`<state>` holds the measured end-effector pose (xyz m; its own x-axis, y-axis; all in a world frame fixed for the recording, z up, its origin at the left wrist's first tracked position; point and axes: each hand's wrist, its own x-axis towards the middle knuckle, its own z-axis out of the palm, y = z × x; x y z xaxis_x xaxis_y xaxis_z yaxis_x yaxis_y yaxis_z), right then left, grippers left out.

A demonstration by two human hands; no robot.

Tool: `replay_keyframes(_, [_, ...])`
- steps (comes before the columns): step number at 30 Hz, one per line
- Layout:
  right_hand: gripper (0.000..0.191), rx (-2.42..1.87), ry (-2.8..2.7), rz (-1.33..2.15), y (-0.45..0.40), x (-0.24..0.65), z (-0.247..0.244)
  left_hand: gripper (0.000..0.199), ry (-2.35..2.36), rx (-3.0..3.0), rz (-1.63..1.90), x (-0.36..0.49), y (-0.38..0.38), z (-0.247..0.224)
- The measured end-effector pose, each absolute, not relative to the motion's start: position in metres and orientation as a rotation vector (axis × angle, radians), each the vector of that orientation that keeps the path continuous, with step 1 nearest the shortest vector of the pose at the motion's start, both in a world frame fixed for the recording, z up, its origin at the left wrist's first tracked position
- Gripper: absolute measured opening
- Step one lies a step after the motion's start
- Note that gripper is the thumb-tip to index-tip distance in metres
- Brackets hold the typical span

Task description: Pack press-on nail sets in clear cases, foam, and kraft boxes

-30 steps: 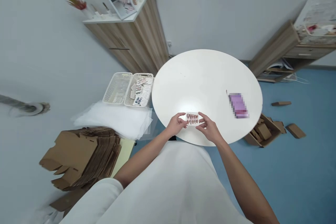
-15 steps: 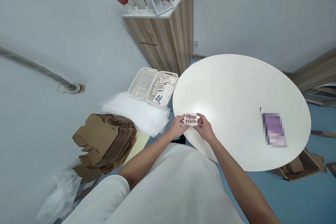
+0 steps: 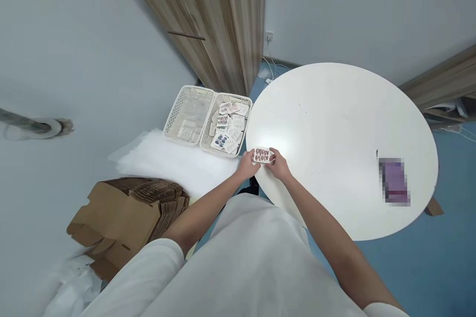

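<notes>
Between my two hands is a small white pack of press-on nails (image 3: 262,155), with two rows of pinkish-red nails facing up. My left hand (image 3: 247,165) grips its left end, and my right hand (image 3: 278,164) grips its right end with bent fingers. The pack is over the near left edge of the round white table (image 3: 334,124). Just beyond my left hand is a white basket (image 3: 241,151) holding several similar nail packs and printed cards (image 3: 232,133).
A second white basket (image 3: 169,129) with clear plastic pieces adjoins the first. White sheets (image 3: 156,158) and folded brown cardboard boxes (image 3: 119,213) lie at my left. A blurred purple item (image 3: 394,181) rests on the table's right. A wood-grain cabinet (image 3: 215,20) stands behind.
My view has tilted down and shifted, so the cabinet top has mostly left the picture. Both hands still hold the nail pack, which now looks slightly higher in view.
</notes>
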<state>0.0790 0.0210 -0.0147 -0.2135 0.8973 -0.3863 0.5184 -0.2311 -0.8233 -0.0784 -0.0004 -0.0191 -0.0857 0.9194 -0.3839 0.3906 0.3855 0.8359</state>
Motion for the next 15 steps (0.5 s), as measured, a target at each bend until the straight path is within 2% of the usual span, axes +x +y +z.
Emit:
replay_keyframes(4, [0.069,-1.789,-1.632,1.449,0.026,0.074,-0.027,0.055,1.645,1.141,0.598,-0.078,0.006,-0.033])
replay_keyframes(10, [0.063,-1.901,-1.572,1.330,0.013,0.072,-0.028,0.067,1.611,1.076,0.575,-0.076,-0.006,-0.033])
replay_keyframes(15, [0.058,-1.919,-1.310,1.364,0.001,0.062,-0.023,0.069,1.562,1.031,0.574,-0.074,-0.012,-0.032])
